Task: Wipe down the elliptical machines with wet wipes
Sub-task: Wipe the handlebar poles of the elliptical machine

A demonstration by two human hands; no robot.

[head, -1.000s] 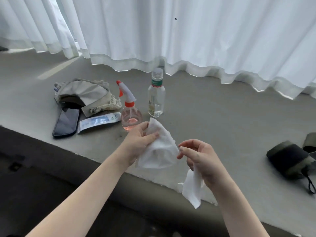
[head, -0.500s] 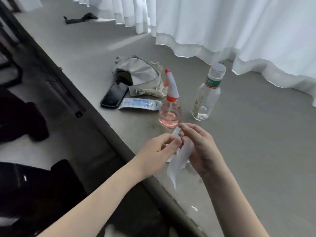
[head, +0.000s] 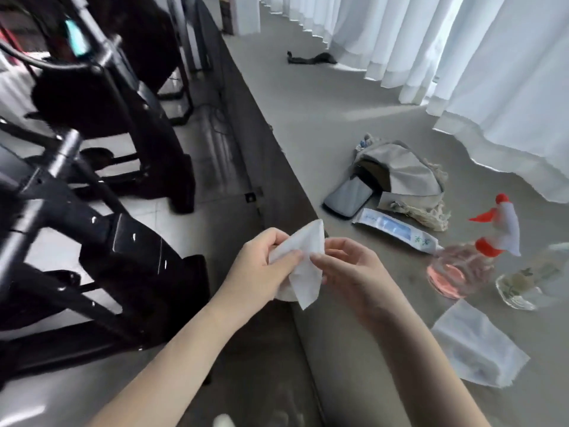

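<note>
Close in at centre, I see both hands on a white wipe (head: 305, 264). The left hand (head: 261, 268) pinches its left side between thumb and fingers, and the right hand (head: 354, 272) pinches its right edge. The wipe hangs folded between them, over the ledge's (head: 308, 124) front edge. At 4 o'clock a second wipe (head: 477, 349) lies flat on the ledge. At 3 o'clock stand a spray bottle (head: 462, 269) of pink liquid and a clear bottle (head: 523, 286), both blurred. Beyond, at 2 o'clock, lie a wipe pack (head: 397, 231), a phone (head: 349, 197) and a grey bag (head: 406, 175). At 9 o'clock stands a black elliptical (head: 135, 241). White curtains (head: 462, 57) hang at 1 o'clock.
</note>
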